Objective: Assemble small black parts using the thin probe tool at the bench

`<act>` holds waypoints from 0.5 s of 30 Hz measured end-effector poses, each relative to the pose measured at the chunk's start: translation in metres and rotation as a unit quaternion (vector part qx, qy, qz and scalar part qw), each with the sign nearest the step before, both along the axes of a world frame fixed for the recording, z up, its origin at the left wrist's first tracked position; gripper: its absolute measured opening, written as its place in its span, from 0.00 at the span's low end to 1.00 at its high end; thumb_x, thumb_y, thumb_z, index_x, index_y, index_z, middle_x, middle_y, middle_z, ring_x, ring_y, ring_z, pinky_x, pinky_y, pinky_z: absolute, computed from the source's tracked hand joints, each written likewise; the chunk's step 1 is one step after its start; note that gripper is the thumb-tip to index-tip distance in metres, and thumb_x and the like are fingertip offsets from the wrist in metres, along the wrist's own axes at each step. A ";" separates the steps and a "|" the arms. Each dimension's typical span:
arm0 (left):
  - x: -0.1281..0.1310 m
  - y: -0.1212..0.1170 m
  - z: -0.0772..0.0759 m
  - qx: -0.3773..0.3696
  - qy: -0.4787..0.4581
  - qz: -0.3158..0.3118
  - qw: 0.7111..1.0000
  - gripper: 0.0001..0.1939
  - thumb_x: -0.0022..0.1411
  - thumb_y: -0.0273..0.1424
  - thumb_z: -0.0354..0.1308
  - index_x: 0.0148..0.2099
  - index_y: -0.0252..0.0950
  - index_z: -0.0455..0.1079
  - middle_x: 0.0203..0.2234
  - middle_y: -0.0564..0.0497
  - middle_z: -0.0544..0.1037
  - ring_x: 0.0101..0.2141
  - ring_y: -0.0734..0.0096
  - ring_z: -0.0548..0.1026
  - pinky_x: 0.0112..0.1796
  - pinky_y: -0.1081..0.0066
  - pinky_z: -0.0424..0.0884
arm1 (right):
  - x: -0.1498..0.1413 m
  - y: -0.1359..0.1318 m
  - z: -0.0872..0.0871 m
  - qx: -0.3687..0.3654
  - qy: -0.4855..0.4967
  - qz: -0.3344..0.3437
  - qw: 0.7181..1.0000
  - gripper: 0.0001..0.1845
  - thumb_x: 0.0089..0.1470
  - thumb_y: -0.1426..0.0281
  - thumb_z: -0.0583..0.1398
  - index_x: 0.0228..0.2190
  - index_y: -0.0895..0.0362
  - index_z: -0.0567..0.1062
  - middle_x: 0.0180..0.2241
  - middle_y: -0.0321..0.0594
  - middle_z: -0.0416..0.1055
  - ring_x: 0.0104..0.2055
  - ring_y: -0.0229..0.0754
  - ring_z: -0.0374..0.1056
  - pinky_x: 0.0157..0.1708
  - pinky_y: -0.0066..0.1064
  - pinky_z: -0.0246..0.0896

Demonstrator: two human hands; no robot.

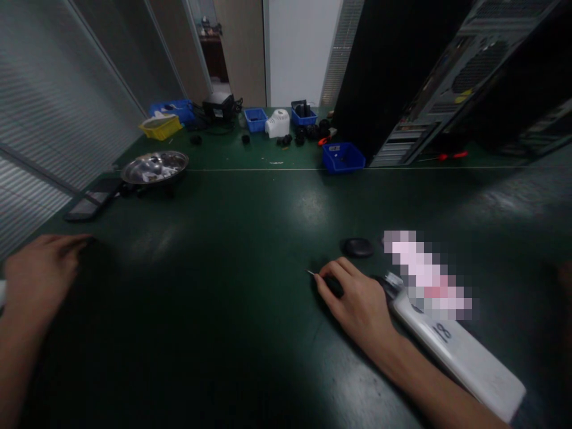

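Note:
My right hand (353,295) rests low over the green table, fingers closed around a screwdriver (333,286) with a black handle. Its thin metal tip points left. Just beyond the hand lies a smooth black oval object (358,247). Along the right forearm lies a long white device (460,348) marked 18, with a dark end near my wrist. My left hand (44,262) is at the far left, its fingers drawn together. Something dark shows at its fingertips, too blurred to name.
A steel bowl (154,168) with pale pieces stands back left beside a flat dark device (96,199). Behind are a yellow bin (161,127), a blue bin (343,158), a white housing (277,123) and small black parts. A computer case (429,107) stands back right.

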State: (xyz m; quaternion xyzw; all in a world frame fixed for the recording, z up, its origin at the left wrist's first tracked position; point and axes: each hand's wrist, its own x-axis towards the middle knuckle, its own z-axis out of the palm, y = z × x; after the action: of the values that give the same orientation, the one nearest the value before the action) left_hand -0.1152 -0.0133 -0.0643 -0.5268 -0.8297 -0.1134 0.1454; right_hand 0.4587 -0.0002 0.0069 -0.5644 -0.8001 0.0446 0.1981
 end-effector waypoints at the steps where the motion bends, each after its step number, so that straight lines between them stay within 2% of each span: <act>1: -0.003 0.000 -0.002 -0.011 0.030 -0.013 0.999 0.29 0.74 0.43 0.34 0.60 0.37 0.71 0.53 0.50 0.72 0.47 0.66 0.73 0.47 0.70 0.68 | 0.000 0.000 0.000 0.000 0.001 0.000 1.000 0.10 0.67 0.62 0.56 0.35 0.52 0.74 0.38 0.36 0.73 0.34 0.41 0.72 0.32 0.31 0.60; 3: -0.009 0.002 -0.007 -0.015 0.073 -0.025 0.997 0.29 0.74 0.40 0.33 0.60 0.36 0.71 0.53 0.49 0.72 0.48 0.66 0.73 0.48 0.69 0.67 | 0.000 0.000 0.000 0.002 0.004 0.003 1.000 0.10 0.67 0.62 0.56 0.36 0.52 0.74 0.38 0.36 0.73 0.34 0.41 0.72 0.33 0.32 0.61; 11: -0.026 0.009 -0.022 -0.011 0.103 -0.024 0.994 0.26 0.73 0.40 0.37 0.56 0.36 0.74 0.51 0.49 0.75 0.47 0.65 0.73 0.46 0.70 0.67 | 0.001 -0.001 0.000 0.004 0.011 0.014 1.000 0.11 0.68 0.63 0.56 0.35 0.52 0.74 0.38 0.38 0.73 0.35 0.41 0.72 0.34 0.32 0.62; 15: -0.022 0.006 -0.021 0.016 0.061 -0.006 0.998 0.25 0.73 0.38 0.40 0.55 0.37 0.75 0.52 0.50 0.77 0.47 0.65 0.74 0.46 0.70 0.66 | 0.002 -0.002 0.001 0.001 0.010 0.015 1.000 0.11 0.68 0.62 0.56 0.36 0.52 0.74 0.39 0.38 0.73 0.34 0.41 0.72 0.34 0.31 0.63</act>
State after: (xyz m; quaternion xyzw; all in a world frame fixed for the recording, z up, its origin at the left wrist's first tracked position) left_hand -0.1374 -0.0073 -0.0853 -0.5353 -0.8143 -0.0951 0.2031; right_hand 0.4605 -0.0020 0.0075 -0.5521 -0.8062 0.0526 0.2061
